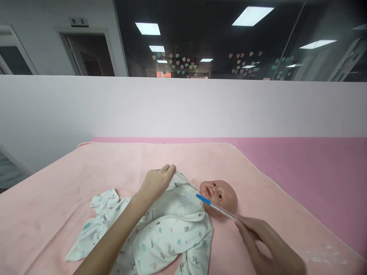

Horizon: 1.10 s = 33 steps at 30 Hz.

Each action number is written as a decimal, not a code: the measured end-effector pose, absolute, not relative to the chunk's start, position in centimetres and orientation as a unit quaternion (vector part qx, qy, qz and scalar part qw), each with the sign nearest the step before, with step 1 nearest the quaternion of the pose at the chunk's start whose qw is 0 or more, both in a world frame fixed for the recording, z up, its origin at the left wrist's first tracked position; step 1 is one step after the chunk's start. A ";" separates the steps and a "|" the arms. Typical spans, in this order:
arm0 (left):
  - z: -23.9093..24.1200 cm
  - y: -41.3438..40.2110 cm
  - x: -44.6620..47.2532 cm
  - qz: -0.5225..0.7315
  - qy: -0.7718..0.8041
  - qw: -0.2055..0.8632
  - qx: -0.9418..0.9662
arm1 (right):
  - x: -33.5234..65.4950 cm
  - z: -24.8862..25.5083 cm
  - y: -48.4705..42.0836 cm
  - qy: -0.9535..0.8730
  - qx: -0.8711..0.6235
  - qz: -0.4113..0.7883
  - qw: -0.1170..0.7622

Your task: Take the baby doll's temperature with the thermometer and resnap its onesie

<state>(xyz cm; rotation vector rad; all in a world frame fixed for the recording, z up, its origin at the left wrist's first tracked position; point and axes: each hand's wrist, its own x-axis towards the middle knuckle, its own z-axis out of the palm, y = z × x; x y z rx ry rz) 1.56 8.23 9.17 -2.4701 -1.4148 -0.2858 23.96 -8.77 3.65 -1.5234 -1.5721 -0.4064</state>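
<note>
A baby doll (222,193) lies on its back, its head to the right, in a white printed baby garment (169,236). The front flap lies folded open over a plain white inner layer (180,196). My left hand (159,179) is closed on the garment's far edge near the doll's shoulder and lifts it a little. Between the thumb and fingers of my right hand (263,242) is a slim whitish stick with a blue end (216,207), which looks like a thermometer. Its blue end points left, over the doll's chin and collar in this view.
A pink blanket (57,206) lies under the doll, over a darker pink mat (315,175). Behind stands a low white wall (183,109), with dark glass bearing heart stickers (180,63) above it. A doorway (90,55) shows at the back left.
</note>
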 end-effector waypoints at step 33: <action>5.7 0.4 0.1 -0.087 -0.435 0.046 -0.895 | 19.1 -0.8 -0.8 -0.740 -0.454 -0.147 0.474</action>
